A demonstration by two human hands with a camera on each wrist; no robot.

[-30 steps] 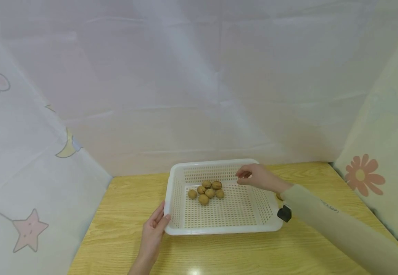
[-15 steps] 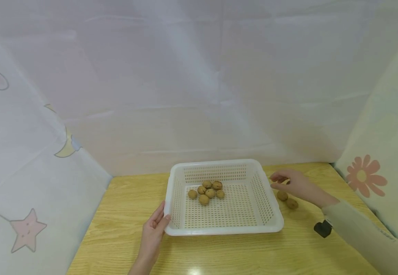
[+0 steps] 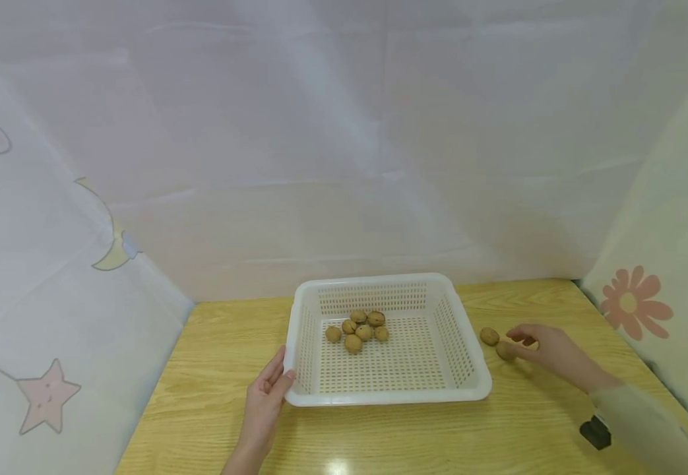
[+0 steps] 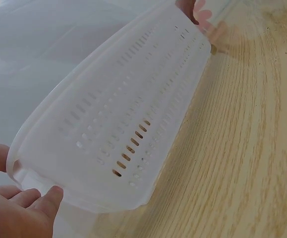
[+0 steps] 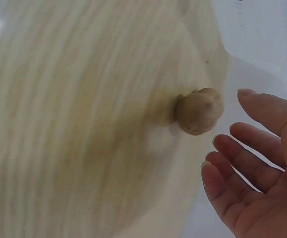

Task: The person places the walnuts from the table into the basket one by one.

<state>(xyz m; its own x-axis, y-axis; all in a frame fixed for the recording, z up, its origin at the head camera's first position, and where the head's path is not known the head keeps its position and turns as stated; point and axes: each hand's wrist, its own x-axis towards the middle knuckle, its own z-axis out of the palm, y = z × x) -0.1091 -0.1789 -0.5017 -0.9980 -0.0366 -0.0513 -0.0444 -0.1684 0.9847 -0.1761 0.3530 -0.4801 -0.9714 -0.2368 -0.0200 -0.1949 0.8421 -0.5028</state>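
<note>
A white plastic basket (image 3: 388, 397) with slotted walls rests on the wooden table. Inside it several walnuts (image 3: 353, 344) lie grouped toward the left. My left hand (image 3: 263, 406) grips the basket's left rim, thumb on top; in the left wrist view the fingers (image 4: 50, 201) curl at the rim's corner. To the right of the basket, a walnut (image 3: 489, 336) lies on the table. My right hand (image 3: 554, 353) hovers at a second walnut (image 3: 504, 350), partly hidden by the thumb. In the right wrist view the fingers are spread and a walnut (image 5: 200, 111) sits just beyond the fingertips.
The wooden table (image 3: 213, 369) runs back to a pale cloth wall (image 3: 344, 165). Printed cloths stand at left and right, one with a pink star (image 3: 51, 396), one with a red flower (image 3: 634, 302). A black wrist device (image 3: 595, 433) is on the right wrist.
My right hand has moved from over the inside of the basket, rightward past its rim, down to the walnuts on the table. The left hand and the basket have stayed put.
</note>
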